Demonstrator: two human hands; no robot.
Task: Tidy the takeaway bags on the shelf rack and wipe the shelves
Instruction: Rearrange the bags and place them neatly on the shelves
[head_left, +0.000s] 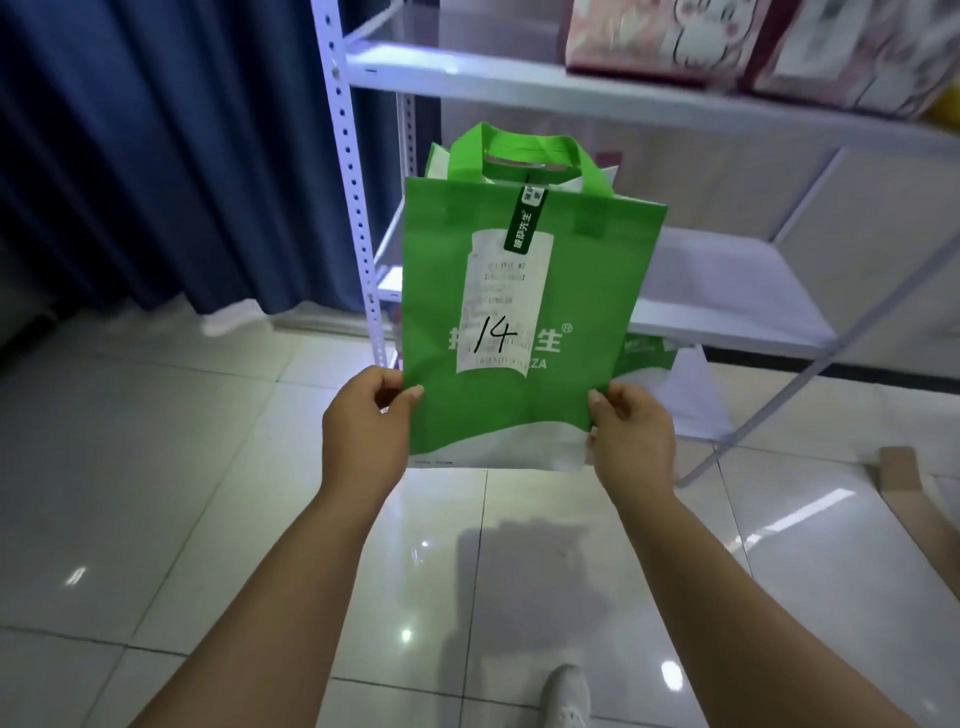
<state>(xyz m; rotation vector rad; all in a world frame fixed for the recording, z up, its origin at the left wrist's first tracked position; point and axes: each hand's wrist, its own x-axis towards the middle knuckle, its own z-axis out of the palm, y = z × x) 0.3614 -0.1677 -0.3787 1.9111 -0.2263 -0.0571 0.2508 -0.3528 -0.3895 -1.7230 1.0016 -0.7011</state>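
Observation:
I hold a green and white takeaway bag (566, 312) upright in the air in front of the white shelf rack (519, 85). A white receipt marked 14 is stuck on its front, and a dark green tag hangs from the handles. My left hand (366, 421) pinches the bag's lower left edge. My right hand (631, 431) pinches its lower right corner. Another green and white bag (647, 358) lies low behind it, under the middle shelf (727, 306).
Pink patterned boxes (670, 41) stand on the upper shelf. A blue curtain (156, 156) hangs at the left. A strip of brown cardboard (914, 499) lies on the glossy tiled floor at the right. My white shoe (566, 696) shows at the bottom.

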